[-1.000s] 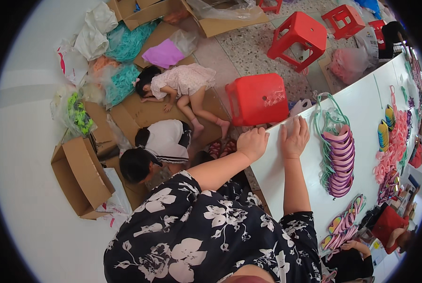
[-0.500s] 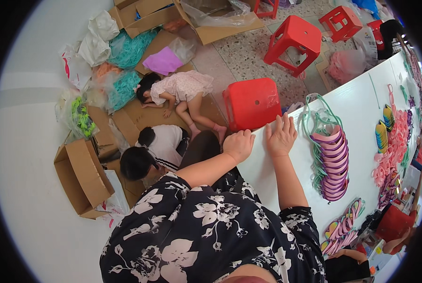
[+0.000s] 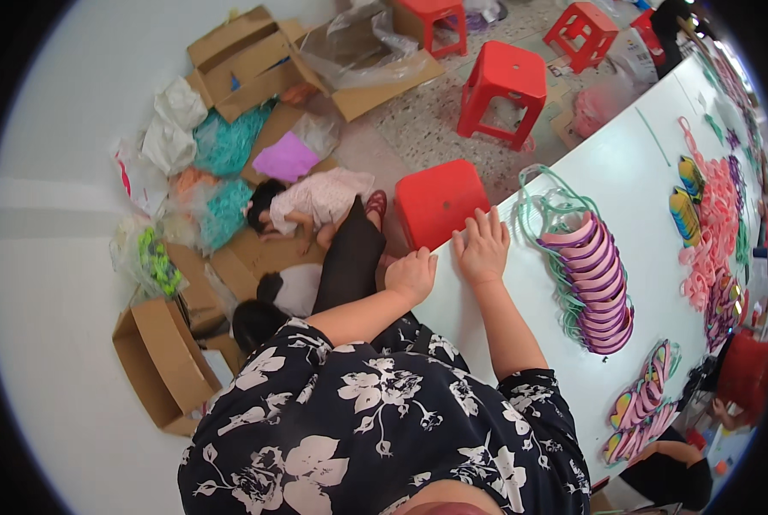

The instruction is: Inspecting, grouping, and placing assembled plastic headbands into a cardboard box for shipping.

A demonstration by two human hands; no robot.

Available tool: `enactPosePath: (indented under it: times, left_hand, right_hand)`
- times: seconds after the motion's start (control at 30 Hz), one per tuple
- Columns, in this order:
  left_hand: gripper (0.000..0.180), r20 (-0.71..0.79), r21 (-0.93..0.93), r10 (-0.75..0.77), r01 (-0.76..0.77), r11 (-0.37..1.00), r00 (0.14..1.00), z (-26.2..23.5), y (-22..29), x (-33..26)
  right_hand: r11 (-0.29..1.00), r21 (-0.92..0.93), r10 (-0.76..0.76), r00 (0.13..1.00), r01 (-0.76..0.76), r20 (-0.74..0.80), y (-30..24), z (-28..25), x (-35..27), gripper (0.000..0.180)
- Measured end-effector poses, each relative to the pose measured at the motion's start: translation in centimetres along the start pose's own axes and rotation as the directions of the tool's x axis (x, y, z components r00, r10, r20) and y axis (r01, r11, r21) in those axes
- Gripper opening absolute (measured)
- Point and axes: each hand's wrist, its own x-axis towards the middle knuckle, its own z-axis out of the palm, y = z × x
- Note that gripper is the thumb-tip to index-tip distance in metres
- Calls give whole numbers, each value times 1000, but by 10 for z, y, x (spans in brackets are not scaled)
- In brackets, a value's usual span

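My left hand rests at the near left edge of the white table, its fingers bent together over that edge. Just to its right, my right hand lies on the tabletop by the same edge, fingers stretched out and slightly apart, holding nothing. Beyond it on the table is an overlapping row of pink curved pieces with purple edging and green cords. My dark-trousered leg is raised to the left of the table, with a red shoe on the foot.
A red stool stands against the table's far-left edge; another red stool is behind. On cardboard at left lies a person, with another person low beside my leg. An open carton and bags line the wall.
My leg has swung up and forward on the left, now partly covering the two people there. Both hands stay at the table edge. The whole view has shifted a little.
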Motion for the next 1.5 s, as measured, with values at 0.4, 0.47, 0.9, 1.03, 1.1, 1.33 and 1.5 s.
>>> enactPosePath:
  times: [0.4,0.47,0.9,1.03,1.1,1.33,1.5]
  left_hand:
    - [43,474,-164,193,-129,978,859,-8,-40,37]
    - [48,609,-143,267,-227,963,747,-20,-42,52]
    - [40,793,-576,554,-605,550,-252,-31,-59,164]
    - [42,814,-465,581,-569,678,26,-42,-113,249]
    - [35,814,-318,536,-599,735,225,-60,-148,303]
    - [42,856,232,82,-522,821,510,-96,-306,403]
    - [40,861,319,-58,-446,836,506,-121,-357,400]
  right_hand:
    - [990,50,128,990,-130,53,-8,-6,34,38]
    - [993,22,121,992,-120,-33,-7,5,34,35]
    - [977,-86,203,974,-194,104,-18,-11,44,29]
    - [980,-93,185,976,-176,111,-16,-15,50,26]
    - [981,-86,183,978,-174,99,-16,-14,54,24]
    - [970,-135,224,963,-204,148,-26,-18,66,18]
    - [967,-157,227,957,-201,178,-28,-18,64,18]
